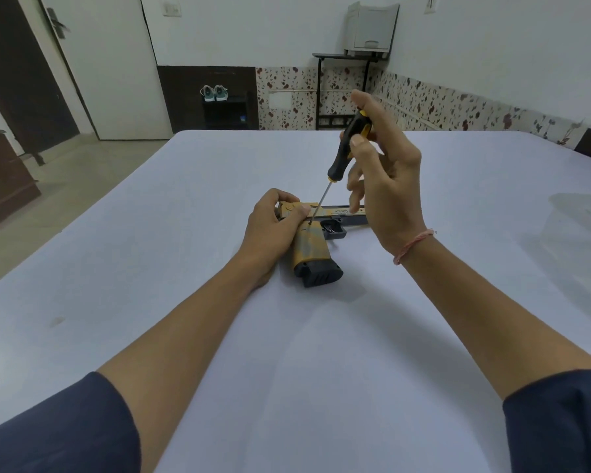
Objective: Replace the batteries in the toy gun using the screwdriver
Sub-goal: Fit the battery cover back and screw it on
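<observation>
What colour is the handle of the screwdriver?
Black with yellow bits. The head view, the only one, shows the screwdriver clearly.

One toy gun (310, 249), one screwdriver (342, 151), two shoes (207, 93).

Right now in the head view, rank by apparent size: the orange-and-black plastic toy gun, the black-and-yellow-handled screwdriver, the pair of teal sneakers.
1. toy gun
2. screwdriver, longer but thinner
3. sneakers, small here because far away
</observation>
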